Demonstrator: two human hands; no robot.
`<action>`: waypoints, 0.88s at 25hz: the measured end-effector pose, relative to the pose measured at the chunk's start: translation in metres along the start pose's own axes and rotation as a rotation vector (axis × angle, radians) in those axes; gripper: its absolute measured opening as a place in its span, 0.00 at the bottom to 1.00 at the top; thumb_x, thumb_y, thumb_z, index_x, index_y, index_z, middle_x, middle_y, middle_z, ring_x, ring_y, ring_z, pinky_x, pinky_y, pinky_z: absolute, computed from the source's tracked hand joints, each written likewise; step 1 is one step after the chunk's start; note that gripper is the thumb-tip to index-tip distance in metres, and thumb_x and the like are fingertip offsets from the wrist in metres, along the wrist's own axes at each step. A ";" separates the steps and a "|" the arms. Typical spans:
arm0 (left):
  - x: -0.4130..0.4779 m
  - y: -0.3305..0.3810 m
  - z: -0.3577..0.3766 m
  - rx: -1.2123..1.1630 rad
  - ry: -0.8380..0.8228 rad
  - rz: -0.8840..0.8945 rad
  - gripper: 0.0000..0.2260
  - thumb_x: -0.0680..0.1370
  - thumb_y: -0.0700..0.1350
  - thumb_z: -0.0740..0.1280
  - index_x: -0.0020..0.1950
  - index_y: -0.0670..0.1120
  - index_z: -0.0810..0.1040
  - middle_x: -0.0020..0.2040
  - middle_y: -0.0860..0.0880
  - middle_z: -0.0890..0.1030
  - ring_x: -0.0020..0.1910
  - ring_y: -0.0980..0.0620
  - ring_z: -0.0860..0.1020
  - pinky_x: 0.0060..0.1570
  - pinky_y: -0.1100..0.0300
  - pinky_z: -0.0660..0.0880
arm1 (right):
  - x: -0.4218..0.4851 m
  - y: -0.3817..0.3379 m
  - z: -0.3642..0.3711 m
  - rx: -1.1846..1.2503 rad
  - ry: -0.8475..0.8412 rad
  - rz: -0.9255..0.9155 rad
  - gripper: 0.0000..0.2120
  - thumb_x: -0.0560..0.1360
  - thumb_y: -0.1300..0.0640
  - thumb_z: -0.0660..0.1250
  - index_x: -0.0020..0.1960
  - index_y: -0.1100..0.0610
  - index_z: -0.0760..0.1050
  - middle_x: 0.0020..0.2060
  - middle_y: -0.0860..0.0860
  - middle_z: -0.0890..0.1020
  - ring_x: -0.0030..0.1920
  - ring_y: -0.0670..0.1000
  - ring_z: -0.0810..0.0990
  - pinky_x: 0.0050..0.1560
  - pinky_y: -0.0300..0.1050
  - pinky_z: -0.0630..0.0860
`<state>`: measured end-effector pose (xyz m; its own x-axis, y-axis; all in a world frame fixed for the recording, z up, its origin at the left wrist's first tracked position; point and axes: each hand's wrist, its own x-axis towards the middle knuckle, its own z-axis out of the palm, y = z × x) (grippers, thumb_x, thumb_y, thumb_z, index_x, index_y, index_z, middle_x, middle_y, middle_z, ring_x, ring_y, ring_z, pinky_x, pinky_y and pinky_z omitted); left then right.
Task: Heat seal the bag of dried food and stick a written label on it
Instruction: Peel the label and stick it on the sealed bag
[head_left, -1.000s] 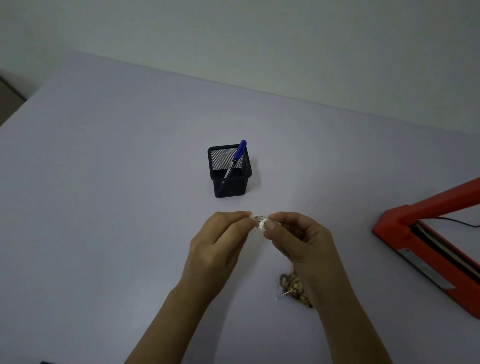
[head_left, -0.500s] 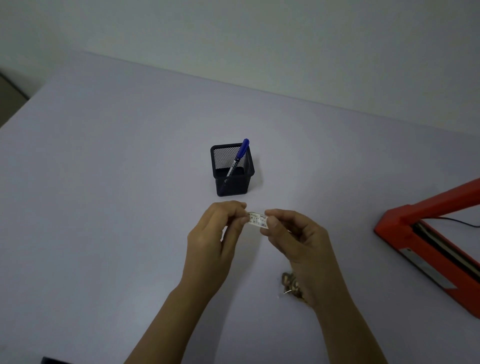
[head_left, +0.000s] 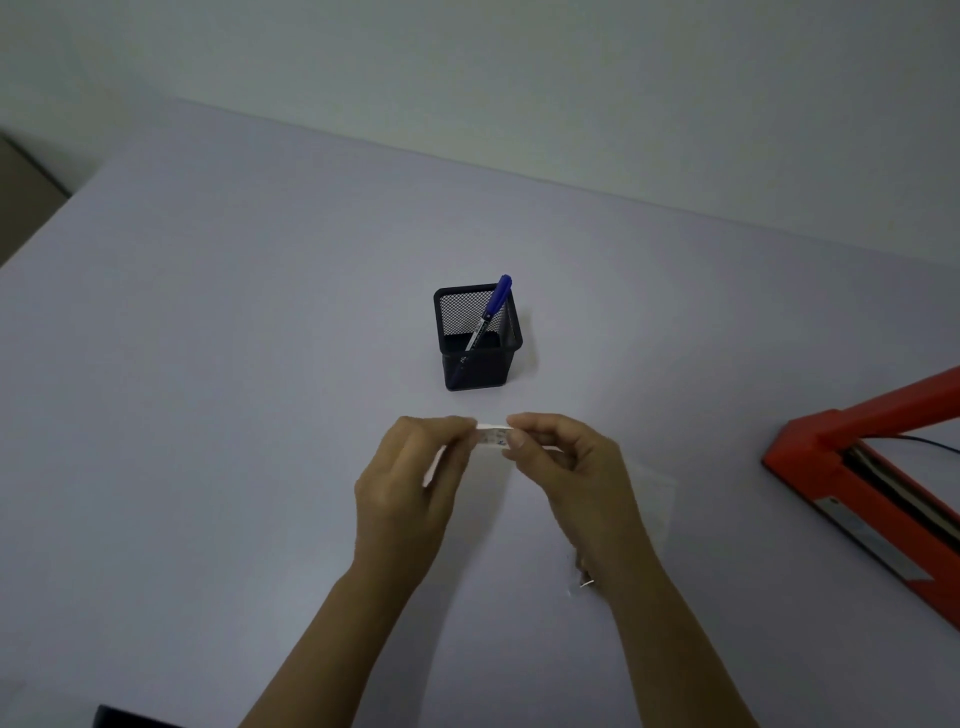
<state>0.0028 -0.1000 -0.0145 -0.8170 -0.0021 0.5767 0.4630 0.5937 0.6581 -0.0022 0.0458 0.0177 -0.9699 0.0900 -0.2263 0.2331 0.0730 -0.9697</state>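
Observation:
A small white label with blue writing is pinched at both ends between my left hand and my right hand, held above the table just in front of the pen holder. A white strip, perhaps the backing, hangs under my left fingers. The clear bag of dried food lies flat on the table beneath my right hand and forearm; most of it is hidden. The orange heat sealer stands at the right edge with its arm raised.
A black mesh pen holder with a blue pen stands at the table's middle. The pale table meets a wall at the back. A dark object shows at the bottom left edge.
My hands have drawn slightly apart, and more of the label shows between the fingertips. The dried food seen below my right wrist earlier is now mostly covered by my forearm.

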 end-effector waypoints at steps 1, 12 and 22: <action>0.000 -0.001 0.000 -0.045 0.019 -0.146 0.08 0.73 0.38 0.70 0.51 0.45 0.76 0.43 0.48 0.82 0.42 0.56 0.77 0.45 0.74 0.73 | 0.004 0.006 0.002 -0.023 -0.044 0.023 0.06 0.73 0.60 0.68 0.46 0.49 0.79 0.42 0.45 0.83 0.41 0.40 0.83 0.41 0.30 0.77; -0.004 -0.014 0.006 -0.347 -0.003 -0.867 0.12 0.74 0.44 0.70 0.51 0.60 0.74 0.42 0.56 0.83 0.41 0.61 0.82 0.41 0.68 0.78 | 0.020 0.057 0.010 -0.307 0.070 0.088 0.09 0.77 0.54 0.62 0.54 0.54 0.79 0.41 0.43 0.81 0.41 0.43 0.82 0.45 0.33 0.77; -0.011 0.030 0.065 -0.413 -0.266 -0.768 0.12 0.73 0.43 0.71 0.52 0.56 0.74 0.41 0.55 0.84 0.40 0.61 0.82 0.42 0.71 0.76 | -0.014 0.047 -0.062 0.071 0.227 0.178 0.06 0.72 0.59 0.69 0.49 0.55 0.81 0.41 0.51 0.85 0.42 0.48 0.84 0.44 0.37 0.80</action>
<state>0.0036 -0.0297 -0.0324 -0.9801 -0.0614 -0.1886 -0.1965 0.1706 0.9656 0.0269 0.1092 -0.0188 -0.8717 0.3155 -0.3749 0.3848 -0.0327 -0.9224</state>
